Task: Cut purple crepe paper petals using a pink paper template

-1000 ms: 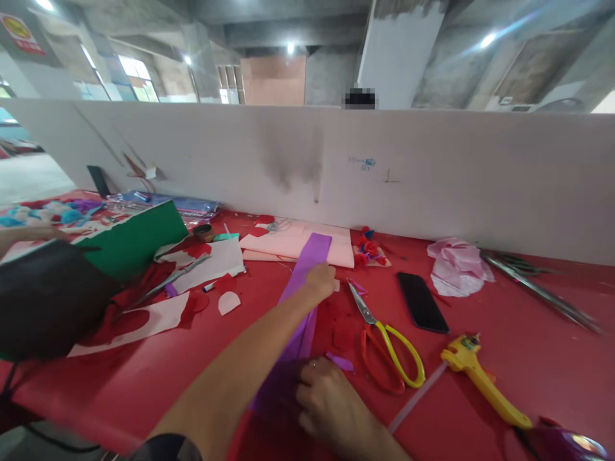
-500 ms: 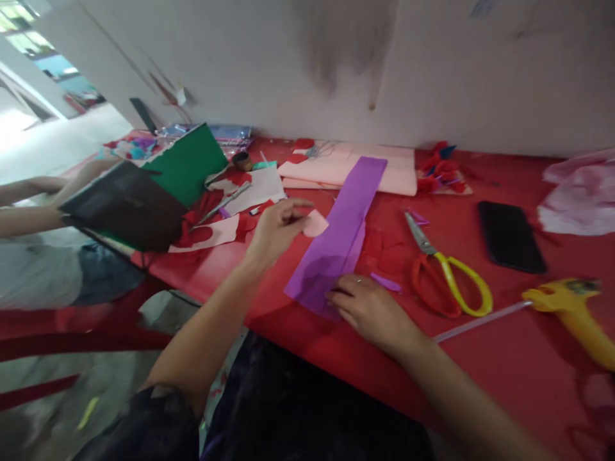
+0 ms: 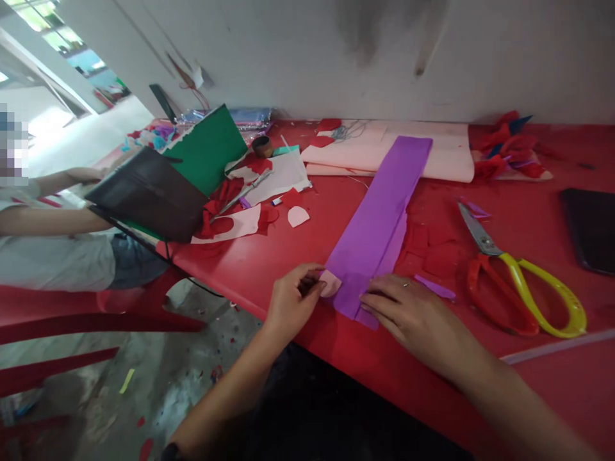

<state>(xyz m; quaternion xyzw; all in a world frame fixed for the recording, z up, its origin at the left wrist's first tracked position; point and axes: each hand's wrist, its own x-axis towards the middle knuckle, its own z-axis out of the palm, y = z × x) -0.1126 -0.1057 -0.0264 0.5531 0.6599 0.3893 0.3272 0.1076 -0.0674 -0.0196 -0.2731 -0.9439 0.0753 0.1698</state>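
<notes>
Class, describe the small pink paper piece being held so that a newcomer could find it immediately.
Start at the red table and find the long purple paper strip running from the wall to the near edge. At the strip's near left corner, the left hand pinches the small pink paper piece. Unlike the similar loose piece farther back, it touches the strip.

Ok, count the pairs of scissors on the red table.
2. One yellow-handled pair lies right of the purple paper strip; a grey pair lies on the white paper by the green sheet. Others may hide under the scraps.
</notes>
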